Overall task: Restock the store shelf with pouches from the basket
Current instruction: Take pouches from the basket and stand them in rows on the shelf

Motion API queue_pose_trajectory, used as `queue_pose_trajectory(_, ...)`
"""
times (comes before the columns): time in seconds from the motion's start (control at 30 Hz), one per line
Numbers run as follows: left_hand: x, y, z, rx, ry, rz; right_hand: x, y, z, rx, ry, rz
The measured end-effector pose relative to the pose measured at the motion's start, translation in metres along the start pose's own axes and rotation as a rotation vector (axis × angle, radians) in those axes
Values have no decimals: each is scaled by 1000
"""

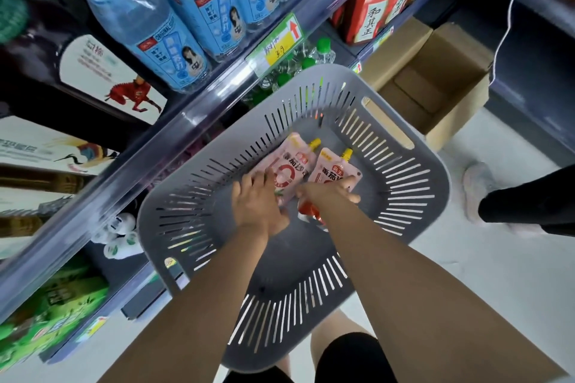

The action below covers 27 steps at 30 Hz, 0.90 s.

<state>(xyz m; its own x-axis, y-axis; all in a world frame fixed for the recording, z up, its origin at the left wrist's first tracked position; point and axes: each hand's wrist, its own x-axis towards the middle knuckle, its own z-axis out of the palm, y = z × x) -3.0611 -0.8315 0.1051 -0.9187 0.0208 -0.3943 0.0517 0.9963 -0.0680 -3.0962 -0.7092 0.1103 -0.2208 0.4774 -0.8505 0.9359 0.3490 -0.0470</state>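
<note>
Down on the floor beside the shelf [199,109], the basket [440,171] holds a left pouch [292,165] and a right pouch [334,169] side by side, both lying long-ways with yellow caps [347,153] pointing at the far edge, away from the hands. The left hand [258,205] lies on the near end of the left pouch, but I cannot tell if it grips; the right hand [329,193] pinches the right pouch.

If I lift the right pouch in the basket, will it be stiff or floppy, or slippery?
The right pouch looks like soft film, so it will probably flop when the right hand lifts it. Its glossy face may be slippery. The hard yellow spout probably offers a firmer hold.
</note>
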Motion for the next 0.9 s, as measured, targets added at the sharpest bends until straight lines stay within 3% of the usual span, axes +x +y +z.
queue_pose_trajectory(0.13,3,0,1,-27,27,-25,-5,-3,-18,-91,-23,-49)
queue_pose_trajectory(0.33,19,25,14,-226,-118,-39,-4,0,-39,-312,-37,-201)
queue_pose_trajectory(0.4,20,24,18,-246,-144,-62,-6,-2,-41,-197,-142,-189)
queue_pose_trajectory(0.5,19,14,19,-381,-204,-174,-17,-6,-48,-12,-453,-213)
queue_pose_trajectory(0.53,18,10,18,-406,-219,-195,-18,-7,-50,-27,-427,-219)
queue_pose_trajectory(0.67,11,1,7,-392,-219,-163,-28,-4,-57,-280,-15,-300)
queue_pose_trajectory(0.9,-19,-10,-32,-406,-116,-152,-57,9,-64,-340,116,-376)
